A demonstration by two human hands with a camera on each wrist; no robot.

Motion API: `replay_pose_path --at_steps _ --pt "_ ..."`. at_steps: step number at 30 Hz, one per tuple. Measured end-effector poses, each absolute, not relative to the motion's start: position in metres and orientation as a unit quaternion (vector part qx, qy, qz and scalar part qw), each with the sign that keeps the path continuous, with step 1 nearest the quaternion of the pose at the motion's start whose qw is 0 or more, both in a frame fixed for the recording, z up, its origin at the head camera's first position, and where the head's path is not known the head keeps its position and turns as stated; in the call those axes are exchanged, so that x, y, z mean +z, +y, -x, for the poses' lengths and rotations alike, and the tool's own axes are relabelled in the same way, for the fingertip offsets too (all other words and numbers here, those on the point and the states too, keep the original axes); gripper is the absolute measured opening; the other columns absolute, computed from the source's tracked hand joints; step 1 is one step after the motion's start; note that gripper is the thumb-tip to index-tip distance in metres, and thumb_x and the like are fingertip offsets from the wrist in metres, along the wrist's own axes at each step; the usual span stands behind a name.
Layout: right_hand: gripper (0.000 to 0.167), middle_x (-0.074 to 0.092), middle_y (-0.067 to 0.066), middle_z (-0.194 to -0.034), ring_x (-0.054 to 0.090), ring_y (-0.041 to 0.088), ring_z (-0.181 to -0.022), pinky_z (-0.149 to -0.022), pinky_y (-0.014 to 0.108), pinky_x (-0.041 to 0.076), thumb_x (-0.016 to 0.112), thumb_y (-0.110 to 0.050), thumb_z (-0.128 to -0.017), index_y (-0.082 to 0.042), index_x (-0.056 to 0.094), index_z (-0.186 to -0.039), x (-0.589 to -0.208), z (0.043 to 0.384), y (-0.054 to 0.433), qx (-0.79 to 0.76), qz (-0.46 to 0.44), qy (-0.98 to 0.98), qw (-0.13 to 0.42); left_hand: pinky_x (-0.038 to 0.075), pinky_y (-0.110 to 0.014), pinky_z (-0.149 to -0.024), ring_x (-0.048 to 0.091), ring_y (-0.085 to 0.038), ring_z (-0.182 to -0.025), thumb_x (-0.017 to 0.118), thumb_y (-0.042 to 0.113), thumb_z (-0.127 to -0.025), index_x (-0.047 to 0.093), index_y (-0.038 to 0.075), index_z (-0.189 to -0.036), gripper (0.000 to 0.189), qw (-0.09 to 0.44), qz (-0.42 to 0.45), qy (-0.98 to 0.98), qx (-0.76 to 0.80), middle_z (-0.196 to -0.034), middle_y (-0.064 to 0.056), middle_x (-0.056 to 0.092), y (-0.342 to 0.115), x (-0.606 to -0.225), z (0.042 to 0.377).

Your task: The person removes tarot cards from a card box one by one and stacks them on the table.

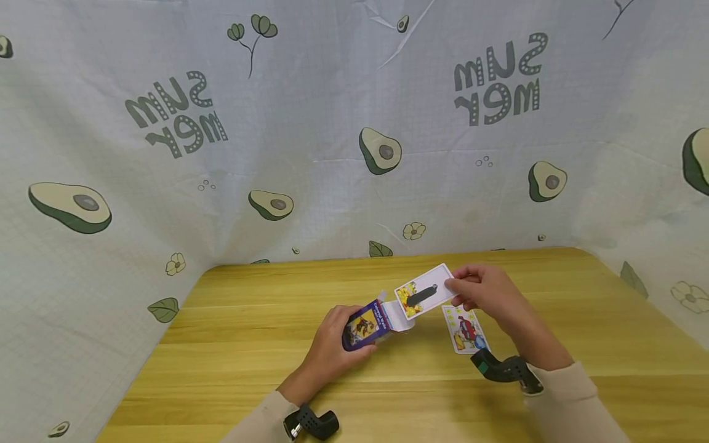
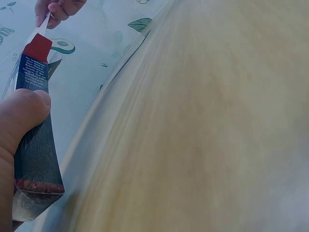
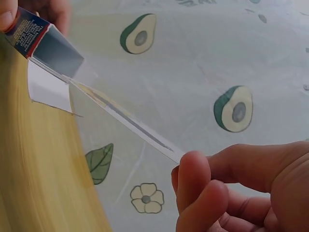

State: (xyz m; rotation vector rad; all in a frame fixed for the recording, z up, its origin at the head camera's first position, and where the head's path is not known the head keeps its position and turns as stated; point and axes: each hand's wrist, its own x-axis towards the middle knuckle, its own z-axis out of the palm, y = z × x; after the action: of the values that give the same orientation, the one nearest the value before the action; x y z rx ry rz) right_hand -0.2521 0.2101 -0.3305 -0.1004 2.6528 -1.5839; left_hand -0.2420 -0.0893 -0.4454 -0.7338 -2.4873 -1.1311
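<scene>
A pale cloth point(image 1: 332, 111) printed with avocados and mirrored lettering hangs behind my yellow wood-grain table point(image 1: 210, 357). My left hand point(image 1: 330, 341) is wrapped round a small purple box point(image 1: 364, 328), thumb along the near edge and fingers round the far side, its open end facing right and away from me. My right hand point(image 1: 484, 289) pinches 1 card point(image 1: 410, 304) by its right short end, thumb and fingertips together on it. That card's long axis slants from upper right down to lower left, roughly in line with the box's own. Its free end lies over the white flap point(image 1: 396, 315) at the box's mouth, so box and left hand sit to the lower left of my pinching fingers; whether card and flap touch, I cannot tell. A 2nd card point(image 1: 464, 330) lies picture-up on the table, nearer my right hand than my left.
</scene>
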Motion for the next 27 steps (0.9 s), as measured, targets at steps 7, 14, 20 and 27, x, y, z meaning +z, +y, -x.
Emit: replay_pose_path --at_steps 7,14,20,27 --pt "0.035 0.065 0.01 -0.088 0.066 0.018 -0.072 -0.064 0.027 0.054 0.057 -0.017 -0.097 0.01 0.048 -0.116 -0.327 0.253 0.216 -0.543 0.021 0.839 0.038 0.047 -0.03 -0.083 0.049 -0.008 -0.1 0.082 0.039 -0.074 0.052 0.018 -0.133 0.069 0.157 0.254 -0.869 -0.395 -0.117 0.005 0.053 -0.09 -0.446 0.242" --pt "0.037 0.068 0.011 -0.087 0.066 0.017 -0.069 -0.066 0.026 0.055 0.056 -0.019 -0.098 0.01 0.045 -0.119 -0.324 0.253 0.219 -0.552 0.011 0.832 0.046 0.047 -0.03 -0.083 0.049 -0.008 -0.1 0.082 0.038 -0.074 0.052 0.018 -0.132 0.068 0.157 0.253 -0.868 -0.397 -0.118 0.005 0.053 -0.09 -0.446 0.242" --pt "0.036 0.069 0.012 -0.088 0.066 0.018 -0.071 -0.068 0.027 0.055 0.057 -0.019 -0.098 0.008 0.046 -0.119 -0.325 0.254 0.223 -0.538 0.003 0.842 0.041 0.047 -0.03 -0.083 0.049 -0.008 -0.1 0.082 0.037 -0.074 0.052 0.018 -0.132 0.068 0.16 0.254 -0.867 -0.398 -0.118 0.005 0.053 -0.089 -0.446 0.242" --pt "0.038 0.068 0.022 -0.101 0.063 0.02 -0.075 -0.07 0.026 0.054 0.062 -0.017 -0.094 0.009 0.049 -0.118 -0.327 0.253 0.226 -0.508 0.009 0.861 0.016 0.047 -0.03 -0.084 0.049 -0.008 -0.1 0.083 0.037 -0.074 0.052 0.018 -0.132 0.068 0.156 0.25 -0.87 -0.396 -0.117 0.005 0.053 -0.089 -0.445 0.241"
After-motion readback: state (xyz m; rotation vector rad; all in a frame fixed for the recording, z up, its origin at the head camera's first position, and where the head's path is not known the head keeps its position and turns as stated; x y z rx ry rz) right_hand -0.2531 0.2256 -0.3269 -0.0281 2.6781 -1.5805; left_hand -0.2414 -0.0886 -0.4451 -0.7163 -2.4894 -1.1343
